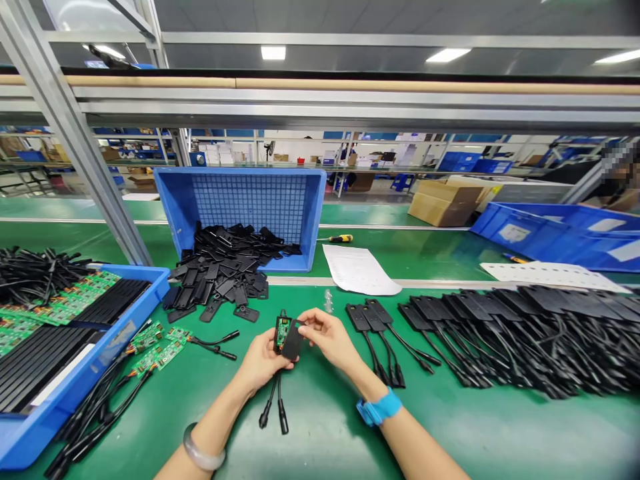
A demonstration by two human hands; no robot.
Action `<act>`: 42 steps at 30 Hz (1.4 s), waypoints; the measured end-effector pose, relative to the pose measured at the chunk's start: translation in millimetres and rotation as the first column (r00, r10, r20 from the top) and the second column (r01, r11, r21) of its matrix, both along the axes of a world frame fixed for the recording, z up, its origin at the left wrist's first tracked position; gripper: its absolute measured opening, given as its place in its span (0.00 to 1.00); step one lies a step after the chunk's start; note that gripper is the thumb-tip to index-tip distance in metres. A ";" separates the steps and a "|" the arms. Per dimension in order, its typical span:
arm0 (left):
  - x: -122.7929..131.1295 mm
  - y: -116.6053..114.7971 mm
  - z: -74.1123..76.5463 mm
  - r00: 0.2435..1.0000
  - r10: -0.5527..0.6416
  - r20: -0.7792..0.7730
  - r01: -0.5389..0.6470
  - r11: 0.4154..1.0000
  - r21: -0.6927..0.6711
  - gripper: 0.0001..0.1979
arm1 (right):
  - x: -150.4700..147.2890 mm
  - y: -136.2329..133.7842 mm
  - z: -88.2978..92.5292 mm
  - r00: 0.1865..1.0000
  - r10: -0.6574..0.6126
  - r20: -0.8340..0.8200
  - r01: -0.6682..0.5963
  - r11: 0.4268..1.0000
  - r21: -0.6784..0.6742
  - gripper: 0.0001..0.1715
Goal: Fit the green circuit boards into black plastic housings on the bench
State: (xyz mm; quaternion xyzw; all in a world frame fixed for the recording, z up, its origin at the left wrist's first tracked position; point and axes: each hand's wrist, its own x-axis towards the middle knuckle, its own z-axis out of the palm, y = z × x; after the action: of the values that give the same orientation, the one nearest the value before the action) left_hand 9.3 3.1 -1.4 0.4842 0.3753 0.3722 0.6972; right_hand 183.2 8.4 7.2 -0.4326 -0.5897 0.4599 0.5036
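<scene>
My left hand (261, 360) grips a small black plastic case (279, 327) with a green circuit board (283, 331) showing inside it. Two black cables (280, 400) with plug ends hang from the case's lower end. Between the thumb and fingers of my right hand (325, 337) is a flat black cover (293, 341). It lies at a slant over the right and lower part of the case, so part of the board stays uncovered. Whether the cover touches the case along its edge I cannot tell.
A tipped blue crate (320, 220) spills black covers (220, 280) onto the bench. Left, a blue tray (163, 280) holds boards and black cases; wired boards (160, 353) lie beside it. Closed cases with cables (450, 317) lie right. Beyond are a paper sheet (360, 270) and a screwdriver (341, 239).
</scene>
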 end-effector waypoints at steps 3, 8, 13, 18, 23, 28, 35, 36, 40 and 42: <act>0.2 -0.6 0.1 0.998 -0.057 -0.015 0.057 0.998 -0.004 0.29 | -2.3 0.2 -4.5 0.999 -0.038 0.033 0.037 0.999 0.028 0.14; 1.0 -1.4 -3.4 0.992 -0.098 -0.075 0.102 0.994 0.044 0.30 | -6.1 -0.9 -7.5 0.997 -0.075 0.027 0.074 0.997 0.020 0.15; 2.5 -3.8 -2.4 0.989 -0.096 -0.114 0.111 0.985 0.134 0.25 | -8.2 -2.2 -5.6 1.000 -0.005 -0.019 0.003 0.996 -0.086 0.23; 2.4 -6.5 -1.6 0.985 -0.083 -0.152 0.104 0.985 0.135 0.22 | -11.9 -0.8 -9.5 0.997 0.066 0.038 -0.062 0.993 -0.105 0.25; 5.2 -4.9 -4.4 1.000 -0.017 -0.008 0.018 0.995 0.098 0.33 | -28.0 -10.5 -10.2 0.901 -0.171 0.398 0.133 0.984 0.121 0.20; 3.0 -4.9 -4.9 0.976 -0.159 0.148 0.150 0.986 0.065 0.53 | -25.1 -17.0 4.8 0.623 -0.266 0.736 0.132 0.963 0.237 0.28; -3.4 0.5 -17.9 0.992 -0.123 0.043 0.119 0.990 0.074 0.49 | 33.2 -2.5 21.2 0.052 -0.286 0.957 0.451 0.861 0.233 0.19; -3.9 1.5 -19.7 0.992 -0.119 0.040 0.116 0.990 0.080 0.48 | 38.8 -1.9 20.7 0.020 -0.275 0.961 0.470 0.851 0.234 0.21; -5.3 3.8 -22.1 0.992 -0.127 0.027 0.124 0.988 0.089 0.46 | 48.6 0.8 11.7 -0.041 -0.289 0.957 0.526 0.808 0.266 0.34; -5.7 4.2 -20.8 0.992 -0.122 0.016 0.120 0.989 0.088 0.46 | 48.3 3.3 5.0 -0.057 -0.263 0.963 0.566 0.786 0.248 0.36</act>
State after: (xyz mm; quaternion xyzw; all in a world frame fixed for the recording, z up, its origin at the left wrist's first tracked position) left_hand 3.6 7.3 -22.2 0.5321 0.3214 0.3504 0.7006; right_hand 231.5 11.7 12.2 -0.8345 -0.5460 -0.0602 0.0433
